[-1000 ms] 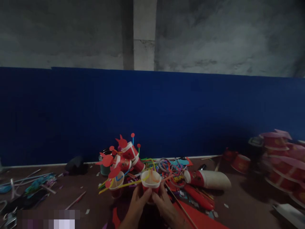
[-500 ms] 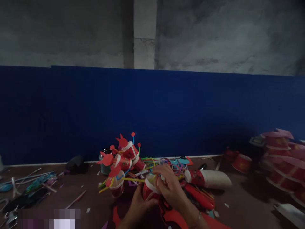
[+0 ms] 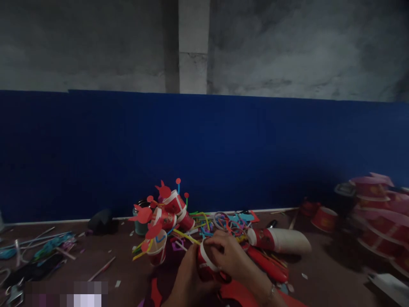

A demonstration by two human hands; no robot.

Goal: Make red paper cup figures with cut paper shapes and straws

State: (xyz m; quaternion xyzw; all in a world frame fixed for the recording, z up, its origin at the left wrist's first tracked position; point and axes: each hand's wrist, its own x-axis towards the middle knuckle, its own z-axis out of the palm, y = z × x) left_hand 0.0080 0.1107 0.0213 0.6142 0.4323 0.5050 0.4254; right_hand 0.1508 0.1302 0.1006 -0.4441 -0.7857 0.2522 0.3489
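Both my hands grip one red paper cup [image 3: 206, 265] with a white rim, low in the middle of the view. My left hand [image 3: 186, 279] wraps its side from the left, and the cup is tipped so its rim faces left. My right hand [image 3: 231, 260] curls over the cup's top and right side, fingers closed on it. A yellow straw [image 3: 186, 236] runs out from the cup toward the upper left. Just beyond stands a pile of decorated red cups [image 3: 166, 213] with red paper cut-outs and coloured straws.
A sleeve of stacked cups [image 3: 279, 240] lies on its side to the right. More red cups and pink lids [image 3: 373, 213] pile at the far right. Coloured straws and rings [image 3: 228, 221] litter the brown table [image 3: 319, 264]. Scraps and tools [image 3: 35, 251] lie at left before a blue wall.
The cup was upright with its mouth toward me; it has been tipped over leftward and brought lower. My right hand moved from its side to over its top.
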